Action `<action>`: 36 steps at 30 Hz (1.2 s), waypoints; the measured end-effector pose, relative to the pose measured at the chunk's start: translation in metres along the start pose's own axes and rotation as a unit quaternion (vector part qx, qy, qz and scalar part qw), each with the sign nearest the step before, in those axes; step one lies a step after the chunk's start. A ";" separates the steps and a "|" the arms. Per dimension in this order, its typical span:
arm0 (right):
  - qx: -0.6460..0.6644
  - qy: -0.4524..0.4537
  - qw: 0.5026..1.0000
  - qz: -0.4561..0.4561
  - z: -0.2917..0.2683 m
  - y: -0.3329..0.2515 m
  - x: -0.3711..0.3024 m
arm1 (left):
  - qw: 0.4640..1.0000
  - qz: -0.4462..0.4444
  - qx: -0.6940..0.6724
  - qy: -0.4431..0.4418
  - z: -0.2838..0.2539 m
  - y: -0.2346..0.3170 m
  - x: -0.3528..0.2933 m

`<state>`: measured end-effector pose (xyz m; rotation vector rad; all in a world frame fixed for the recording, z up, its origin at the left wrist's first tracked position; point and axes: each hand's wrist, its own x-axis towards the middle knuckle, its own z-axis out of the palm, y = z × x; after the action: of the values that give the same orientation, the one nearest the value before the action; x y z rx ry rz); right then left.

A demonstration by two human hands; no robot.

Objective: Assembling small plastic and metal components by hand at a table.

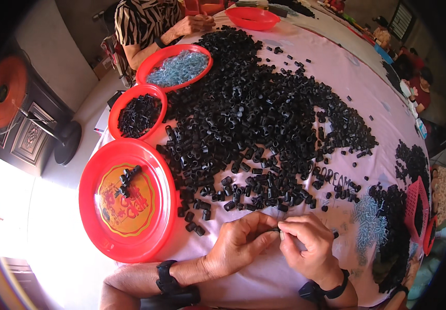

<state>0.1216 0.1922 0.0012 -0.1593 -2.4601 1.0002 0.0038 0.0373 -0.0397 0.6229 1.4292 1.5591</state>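
A: What fills the room?
B: A counter (336, 59) under a pink cover, with a plain wall (52, 39) at far left. A heap (254, 103) of black pieces spreads over the counter; a fan (5, 93) stands to its left.
A: Any labels?
B: The red plate (91, 212), near left, carries a yellow disc with red lettering. Beyond it sit a bowl (113, 116) of dark pieces and, farther, a larger one of pale blue bits (179, 68).
A: And the hands?
B: Left hand (238, 245) and right hand (308, 240) meet on the near side, fingertips pinching one dark part (273, 229), mostly hidden.
A: More writing?
B: Dark print (336, 178) on the cover, right, partly buried.
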 end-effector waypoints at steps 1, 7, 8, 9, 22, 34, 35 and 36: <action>-0.024 0.007 0.999 -0.021 0.000 -0.002 0.001 | 0.999 -0.013 -0.032 -0.005 0.001 0.002 0.001; -0.070 -0.016 0.993 -0.090 -0.001 -0.003 0.001 | 0.992 -0.039 -0.115 -0.044 -0.004 -0.003 0.002; -0.068 -0.016 0.993 -0.091 -0.002 -0.003 0.001 | 0.991 -0.036 -0.115 -0.054 -0.005 -0.003 0.002; -0.069 -0.021 0.993 -0.095 -0.002 -0.003 0.001 | 0.991 -0.036 -0.114 -0.052 -0.005 -0.004 0.002; -0.045 -0.013 0.998 -0.052 0.004 -0.008 0.002 | 0.963 -0.074 -0.234 -0.110 -0.012 0.001 0.004; -0.047 0.004 0.997 -0.068 0.002 0.004 0.001 | 0.965 -0.097 -0.204 -0.131 -0.014 0.009 0.005; -0.053 0.009 0.996 -0.074 0.001 0.005 0.000 | 0.965 -0.098 -0.196 -0.146 -0.016 0.007 0.005; -0.053 0.010 0.996 -0.073 0.001 0.006 0.000 | 0.964 -0.099 -0.188 -0.160 -0.017 0.006 0.005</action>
<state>0.1209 0.1955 -0.0038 -0.0225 -2.4682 0.8024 -0.0140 0.0337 -0.0387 0.4616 0.8939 1.4422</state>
